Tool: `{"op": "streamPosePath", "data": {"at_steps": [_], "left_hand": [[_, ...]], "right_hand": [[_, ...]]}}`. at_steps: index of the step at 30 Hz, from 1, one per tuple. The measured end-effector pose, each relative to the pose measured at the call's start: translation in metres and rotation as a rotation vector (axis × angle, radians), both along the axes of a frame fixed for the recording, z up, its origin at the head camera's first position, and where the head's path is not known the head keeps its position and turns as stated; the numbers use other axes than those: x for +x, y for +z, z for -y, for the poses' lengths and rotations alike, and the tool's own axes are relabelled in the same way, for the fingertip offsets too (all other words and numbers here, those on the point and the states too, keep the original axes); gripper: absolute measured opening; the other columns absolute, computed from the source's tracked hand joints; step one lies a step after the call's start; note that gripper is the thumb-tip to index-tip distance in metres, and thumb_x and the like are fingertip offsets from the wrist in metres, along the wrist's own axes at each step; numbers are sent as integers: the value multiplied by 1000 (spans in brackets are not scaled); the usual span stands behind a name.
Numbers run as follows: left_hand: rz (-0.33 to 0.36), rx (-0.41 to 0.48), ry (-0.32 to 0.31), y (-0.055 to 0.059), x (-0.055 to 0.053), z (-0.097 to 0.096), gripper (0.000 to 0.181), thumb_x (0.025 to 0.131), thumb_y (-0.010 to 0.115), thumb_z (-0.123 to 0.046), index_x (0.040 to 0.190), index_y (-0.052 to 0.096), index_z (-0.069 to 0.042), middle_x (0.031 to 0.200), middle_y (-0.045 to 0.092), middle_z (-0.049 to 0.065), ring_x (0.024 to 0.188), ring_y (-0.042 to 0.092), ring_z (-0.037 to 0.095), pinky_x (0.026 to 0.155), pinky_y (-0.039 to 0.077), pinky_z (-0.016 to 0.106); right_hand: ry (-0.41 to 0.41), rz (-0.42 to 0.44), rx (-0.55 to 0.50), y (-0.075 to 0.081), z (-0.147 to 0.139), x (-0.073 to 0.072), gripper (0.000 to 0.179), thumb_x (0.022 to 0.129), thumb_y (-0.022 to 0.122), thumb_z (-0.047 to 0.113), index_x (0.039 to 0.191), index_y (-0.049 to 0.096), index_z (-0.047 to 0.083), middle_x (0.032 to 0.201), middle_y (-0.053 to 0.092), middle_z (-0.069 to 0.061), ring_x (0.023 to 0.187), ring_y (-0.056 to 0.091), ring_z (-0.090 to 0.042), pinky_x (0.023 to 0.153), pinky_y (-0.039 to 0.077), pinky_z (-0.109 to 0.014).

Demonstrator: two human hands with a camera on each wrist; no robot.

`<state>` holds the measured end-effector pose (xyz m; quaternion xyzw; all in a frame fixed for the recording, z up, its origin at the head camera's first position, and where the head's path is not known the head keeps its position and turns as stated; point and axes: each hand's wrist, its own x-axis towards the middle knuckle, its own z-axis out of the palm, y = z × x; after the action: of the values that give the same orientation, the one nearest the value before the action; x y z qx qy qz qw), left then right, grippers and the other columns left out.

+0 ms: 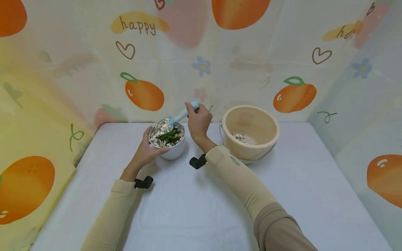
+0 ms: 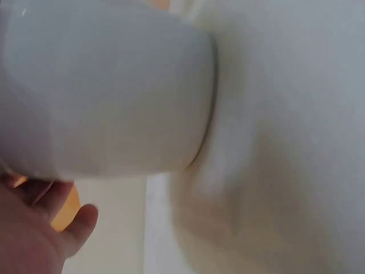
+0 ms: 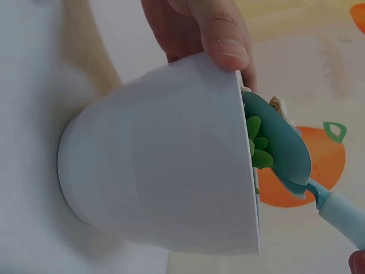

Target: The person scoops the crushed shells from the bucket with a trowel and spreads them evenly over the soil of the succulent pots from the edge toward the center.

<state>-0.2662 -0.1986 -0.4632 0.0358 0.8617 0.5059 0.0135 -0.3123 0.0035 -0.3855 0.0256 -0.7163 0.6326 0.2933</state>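
A white flower pot (image 1: 172,153) stands on the table at centre left, holding a green succulent (image 1: 171,136) among small pale pebbles (image 1: 157,139). My left hand (image 1: 147,148) grips the pot's rim from the left; its thumb lies along the near side, as the right wrist view also shows. My right hand (image 1: 200,122) holds a light blue trowel (image 1: 182,115) by its handle. The trowel's blade (image 3: 279,140) is over the pot's mouth, tilted, with some pebbles on it. In the right wrist view the green leaves (image 3: 259,151) show just under the blade.
To the right stands a larger beige bucket (image 1: 251,150) with a few pebbles (image 1: 240,138) on its bottom. A white cloth covers the table (image 1: 188,216). Fruit-printed curtains (image 1: 251,80) hang behind it and at both sides.
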Motion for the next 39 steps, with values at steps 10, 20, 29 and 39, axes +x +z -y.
{"op": "streamPosePath", "data": {"at_steps": [10,20,29,39], "left_hand": [[-17,31,-24,-2,-10,5,119,72,86,-24,157,4,-11,161,15,21,148,18,39,118,18,60],[-21,43,32,-6,-2,-6,118,72,86,-29,156,5,-12,161,17,17,148,19,36,119,19,59],[-32,5,34,-2,0,-7,120,72,86,-33,156,3,-9,161,17,18,148,20,37,118,19,60],[0,38,-28,0,-7,0,120,72,86,-24,157,2,-12,161,15,19,148,18,37,119,17,59]], "right_hand": [[-26,-6,40,0,-3,0,34,91,68,29,73,65,1,61,66,-16,58,69,-24,55,54,-25],[-7,-82,128,6,-3,5,32,92,68,30,75,63,4,56,60,-10,46,48,-11,46,33,-17],[-13,-113,151,8,-7,5,29,91,69,26,73,63,3,56,62,-11,47,53,-12,46,33,-20],[-7,-47,119,7,-12,6,31,91,69,29,76,66,2,61,67,-13,55,64,-22,48,37,-18]]}}
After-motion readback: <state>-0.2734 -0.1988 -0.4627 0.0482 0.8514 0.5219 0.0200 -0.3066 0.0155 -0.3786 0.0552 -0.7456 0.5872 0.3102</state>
